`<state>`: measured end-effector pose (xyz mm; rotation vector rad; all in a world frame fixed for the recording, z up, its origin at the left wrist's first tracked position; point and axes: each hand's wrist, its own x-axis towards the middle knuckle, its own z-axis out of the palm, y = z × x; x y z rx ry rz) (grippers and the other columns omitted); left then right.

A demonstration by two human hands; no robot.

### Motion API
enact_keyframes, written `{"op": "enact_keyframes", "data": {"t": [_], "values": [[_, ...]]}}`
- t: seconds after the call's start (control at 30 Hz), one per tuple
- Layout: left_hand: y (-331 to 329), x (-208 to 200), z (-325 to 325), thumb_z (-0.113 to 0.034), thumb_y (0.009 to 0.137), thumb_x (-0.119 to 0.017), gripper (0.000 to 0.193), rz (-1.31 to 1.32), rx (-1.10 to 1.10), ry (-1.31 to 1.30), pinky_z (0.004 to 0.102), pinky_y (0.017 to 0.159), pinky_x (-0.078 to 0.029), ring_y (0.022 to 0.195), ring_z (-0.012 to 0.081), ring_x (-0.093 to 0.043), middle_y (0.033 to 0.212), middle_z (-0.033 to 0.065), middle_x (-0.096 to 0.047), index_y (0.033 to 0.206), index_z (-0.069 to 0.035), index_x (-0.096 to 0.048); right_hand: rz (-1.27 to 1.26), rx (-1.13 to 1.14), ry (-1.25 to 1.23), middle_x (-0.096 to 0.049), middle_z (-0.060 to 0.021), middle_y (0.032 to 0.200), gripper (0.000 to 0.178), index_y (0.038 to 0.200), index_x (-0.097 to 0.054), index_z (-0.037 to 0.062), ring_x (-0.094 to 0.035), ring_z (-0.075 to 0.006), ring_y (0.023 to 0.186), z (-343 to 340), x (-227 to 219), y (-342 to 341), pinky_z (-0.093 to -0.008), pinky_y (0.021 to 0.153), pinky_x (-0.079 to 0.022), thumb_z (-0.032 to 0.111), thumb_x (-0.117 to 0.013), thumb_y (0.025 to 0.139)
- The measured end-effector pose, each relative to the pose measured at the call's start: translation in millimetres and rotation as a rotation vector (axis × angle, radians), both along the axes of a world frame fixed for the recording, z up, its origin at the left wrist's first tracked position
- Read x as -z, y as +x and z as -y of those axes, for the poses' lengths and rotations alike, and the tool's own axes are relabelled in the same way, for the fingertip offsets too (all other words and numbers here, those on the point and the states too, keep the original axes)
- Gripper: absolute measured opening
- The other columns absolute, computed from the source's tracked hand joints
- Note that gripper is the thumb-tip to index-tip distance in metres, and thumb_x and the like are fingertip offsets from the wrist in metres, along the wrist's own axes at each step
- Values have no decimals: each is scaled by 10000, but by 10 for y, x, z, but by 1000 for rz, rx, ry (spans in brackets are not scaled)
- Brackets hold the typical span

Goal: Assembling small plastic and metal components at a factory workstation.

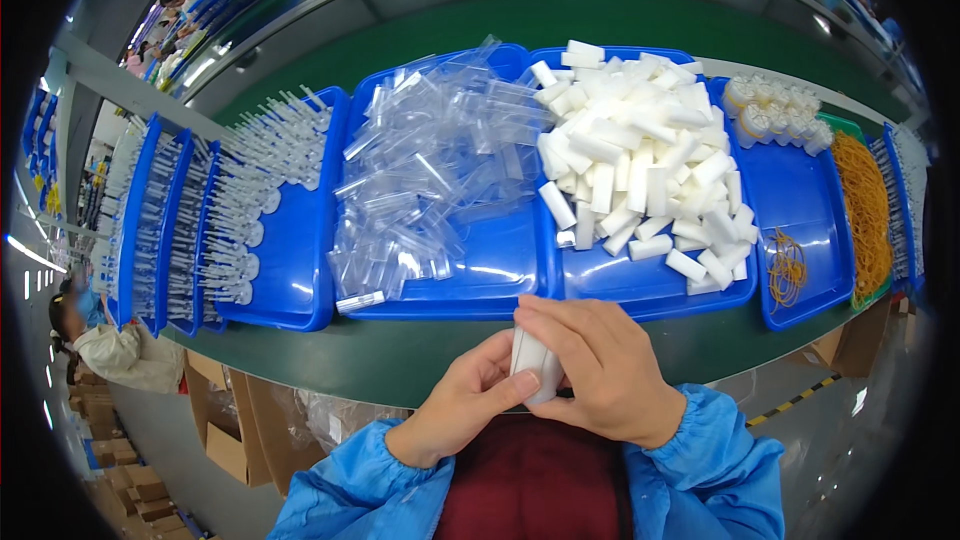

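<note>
Looking at the head view, we find left hand (455, 400) and right hand (618, 380) grasping a white piece (528, 352) at five o'clock. This one seems in progress; white blocks (602, 187) at two o'clock and clear sleeves (420, 155) at eleven seem unused. What is done, we cannot tell.

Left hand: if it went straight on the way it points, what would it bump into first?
Past the white piece it holds, the left hand would probably meet the right hand first, though depth is hard to judge.
</note>
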<state>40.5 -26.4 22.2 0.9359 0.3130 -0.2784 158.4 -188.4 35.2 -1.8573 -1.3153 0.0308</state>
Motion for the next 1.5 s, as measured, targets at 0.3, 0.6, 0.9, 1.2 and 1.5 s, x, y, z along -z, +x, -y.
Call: {"op": "enact_keyframes", "data": {"t": [0.3,0.6,0.9,1.2,1.5], "values": [[190,-49,138,-26,889,-738,504,-117,59,-158,336,991,-522,1139,170,-621,1242,83,-613,1345,-16,-523,44,-37,24,-644,-134,1318,608,1340,-582,7,-652,-313,1119,149,85,-3,-431,971,-516,283,-735,820],[231,136,351,28,867,-755,329,-161,150,-86,331,894,-575,1032,186,-674,1070,80,-637,1121,-28,-552,-178,135,33,-664,-139,1271,622,1300,-624,9,-647,-322,1120,742,-100,247,-382,956,-506,230,-829,757],[281,-46,343,40,839,-753,308,-154,73,172,293,590,-572,687,185,-677,803,100,-641,1040,-38,-534,92,997,-378,-691,-97,977,78,924,-700,33,-617,-276,946,2048,318,1089,-373,850,-465,64,-734,861],[260,-94,310,17,785,-815,281,-75,96,451,229,510,-493,599,111,-626,783,96,-661,957,-2,-594,130,1146,-44,-698,-121,1030,83,952,-686,27,-652,-260,1013,2099,138,1030,-346,879,-482,93,-714,910],[208,-122,261,-16,834,-806,218,-10,-53,421,265,671,-593,744,147,-720,840,95,-709,926,-7,-609,178,1208,-141,-738,-86,892,111,999,-720,22,-680,-187,777,1966,-50,981,-313,717,-515,99,-713,919]]}}
